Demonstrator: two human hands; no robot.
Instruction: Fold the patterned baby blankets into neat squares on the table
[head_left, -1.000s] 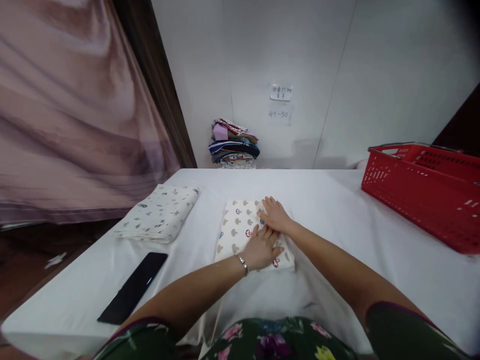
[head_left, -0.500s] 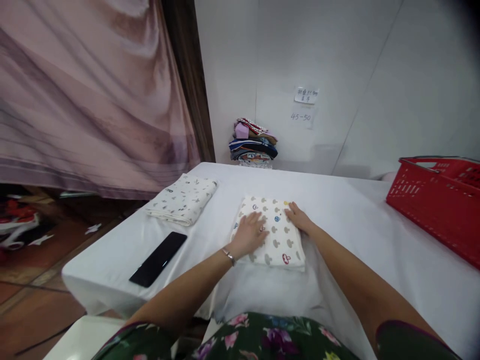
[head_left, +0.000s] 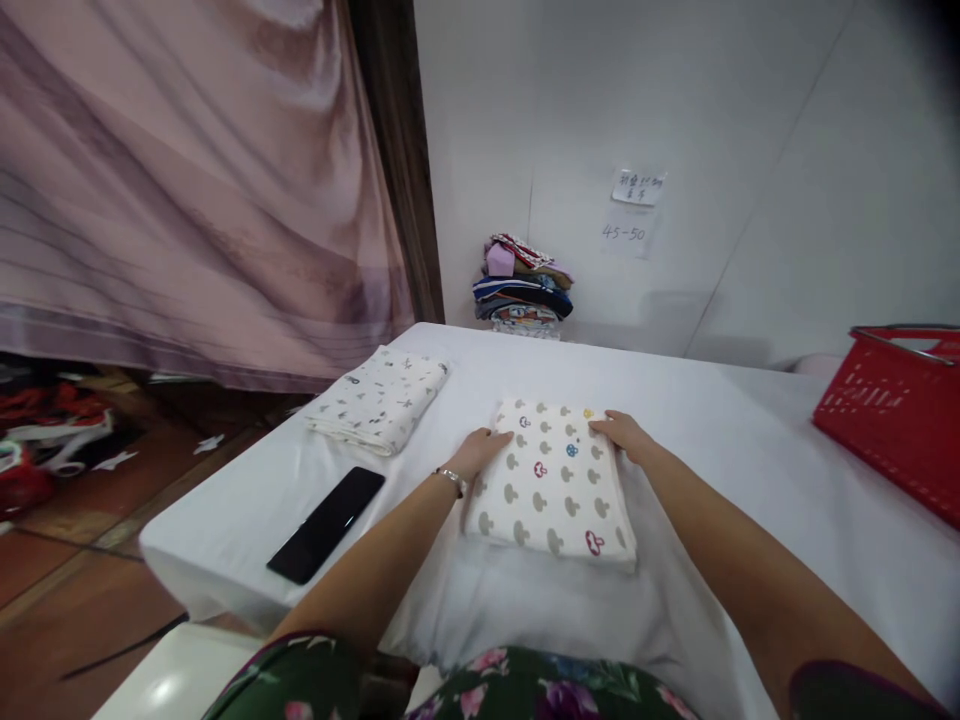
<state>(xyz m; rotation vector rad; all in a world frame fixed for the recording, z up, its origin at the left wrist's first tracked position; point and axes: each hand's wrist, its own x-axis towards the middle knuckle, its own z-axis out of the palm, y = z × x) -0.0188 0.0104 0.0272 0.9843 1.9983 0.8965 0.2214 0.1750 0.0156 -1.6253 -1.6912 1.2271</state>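
Note:
A folded white cloth (head_left: 555, 490) printed with grey, red, blue and yellow mushrooms lies flat on the white-covered table in front of me. My left hand (head_left: 478, 452), with a bracelet at the wrist, grips its left edge, thumb on top and the other fingers mostly hidden at the side. At the upper right edge, my right hand (head_left: 624, 434) holds the cloth, its fingertips on the printed face. Another folded white cloth (head_left: 381, 400) with small dark prints rests to the left, apart from both hands.
A black phone (head_left: 327, 525) lies on the tablecloth (head_left: 720, 430) left of my forearm. Folded clothes (head_left: 523, 285) are stacked at the back against the wall. To the right stands a red plastic basket (head_left: 892, 420). A pink curtain (head_left: 210, 200) hangs at the left.
My left hand has slid from the middle of the mushroom-print cloth to its left edge. The right hand remains at the upper right edge. The view has shifted slightly left.

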